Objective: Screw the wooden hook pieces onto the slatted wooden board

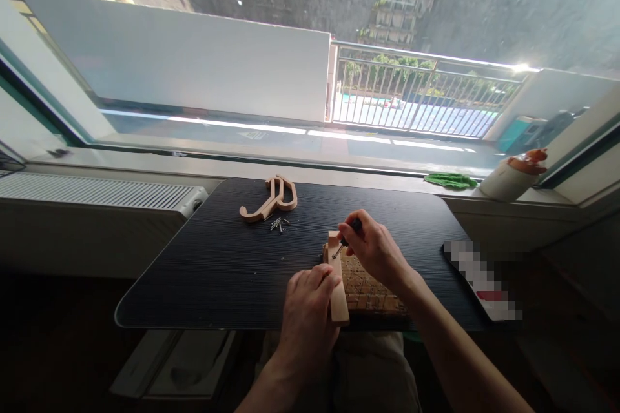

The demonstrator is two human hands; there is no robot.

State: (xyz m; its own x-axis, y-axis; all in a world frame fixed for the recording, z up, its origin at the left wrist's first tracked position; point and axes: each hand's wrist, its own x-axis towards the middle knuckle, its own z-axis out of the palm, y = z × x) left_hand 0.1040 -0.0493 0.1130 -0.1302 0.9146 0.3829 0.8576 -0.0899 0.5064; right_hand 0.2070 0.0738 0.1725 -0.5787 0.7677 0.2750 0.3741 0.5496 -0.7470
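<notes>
My left hand is closed around the near half of a pale wooden bar. The bar lies along the left side of a brown block with a cracked, grid-like surface. In my right hand is a screwdriver with a dark handle, its thin shaft slanting down to a small dark spot on the bar's upper part. Whether a screw sits under the tip is too small to tell. Farther back on the table, curved wooden hooks lie beside a small pile of screws.
The black table stands against a window sill. A white radiator is at the left. On the sill are a green cloth and a white pot. A flat, blurred-out object lies at the table's right edge.
</notes>
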